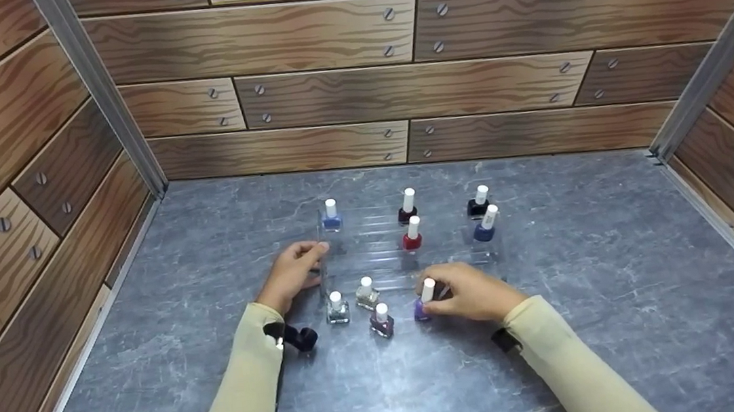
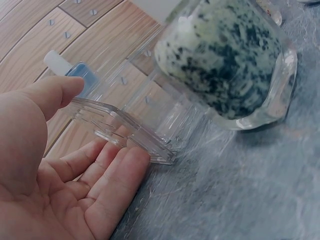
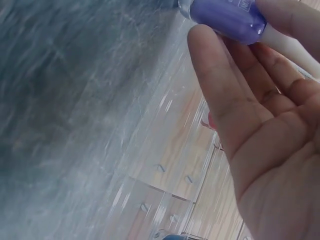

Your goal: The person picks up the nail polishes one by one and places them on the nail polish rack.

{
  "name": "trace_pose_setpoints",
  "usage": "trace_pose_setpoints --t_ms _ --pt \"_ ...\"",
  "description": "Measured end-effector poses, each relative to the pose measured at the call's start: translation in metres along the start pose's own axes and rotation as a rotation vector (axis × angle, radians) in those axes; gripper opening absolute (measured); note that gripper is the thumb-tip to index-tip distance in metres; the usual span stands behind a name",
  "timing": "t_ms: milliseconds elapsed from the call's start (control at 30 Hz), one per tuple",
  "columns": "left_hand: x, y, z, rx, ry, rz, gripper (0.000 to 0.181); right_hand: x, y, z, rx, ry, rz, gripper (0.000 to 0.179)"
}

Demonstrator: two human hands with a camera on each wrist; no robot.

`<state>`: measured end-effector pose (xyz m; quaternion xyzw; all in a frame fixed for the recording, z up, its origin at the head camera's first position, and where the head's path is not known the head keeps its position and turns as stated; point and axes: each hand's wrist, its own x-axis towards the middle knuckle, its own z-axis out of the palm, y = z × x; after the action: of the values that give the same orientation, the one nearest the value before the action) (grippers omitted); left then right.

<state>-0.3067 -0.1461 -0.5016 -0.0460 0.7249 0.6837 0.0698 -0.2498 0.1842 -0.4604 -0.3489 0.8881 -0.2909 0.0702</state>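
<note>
My right hand (image 1: 468, 291) pinches a purple nail polish bottle (image 1: 421, 309) between thumb and fingers, in front of a clear stepped rack (image 1: 372, 253). In the right wrist view the purple bottle's label faces the thumb. At the rack's left end, my left hand (image 1: 292, 272) holds the side panel, thumb over its upper edge and fingertips against its outside. On the rack's back step stand light blue (image 1: 332, 222), dark red (image 1: 407, 215) and black (image 1: 478, 207) polishes. Red (image 1: 412, 241) and dark blue (image 1: 484, 232) ones stand a step lower.
Between my hands, before the rack, stand a speckled polish bottle (image 1: 337, 313), a pale glitter one (image 1: 367, 296) and a dark purple one (image 1: 383, 326). The speckled bottle looms close in the left wrist view. Wood-patterned walls (image 1: 328, 94) enclose the grey marbled table (image 1: 152, 365).
</note>
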Motion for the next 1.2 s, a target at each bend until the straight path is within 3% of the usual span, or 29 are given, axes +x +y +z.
trace_pose_setpoints --t_ms 300,500,667,967,1200 --pt "-0.001 0.001 0.001 0.014 -0.018 -0.008 0.05 -0.004 0.003 -0.004 0.139 0.04 -0.018 0.01" --pt "-0.003 0.003 0.002 -0.005 -0.009 0.001 0.044 -0.008 0.001 -0.012 0.235 0.174 -0.01 0.014" --pt "-0.002 0.002 0.0 -0.014 -0.011 0.003 0.045 -0.006 -0.008 -0.022 0.236 0.284 0.046 0.018" --pt "-0.001 0.003 -0.004 -0.022 -0.011 -0.003 0.046 0.037 -0.049 -0.031 0.243 0.308 0.101 0.015" --pt "-0.003 0.003 0.0 -0.018 -0.021 -0.009 0.048 0.074 -0.067 -0.025 0.24 0.351 0.169 0.014"
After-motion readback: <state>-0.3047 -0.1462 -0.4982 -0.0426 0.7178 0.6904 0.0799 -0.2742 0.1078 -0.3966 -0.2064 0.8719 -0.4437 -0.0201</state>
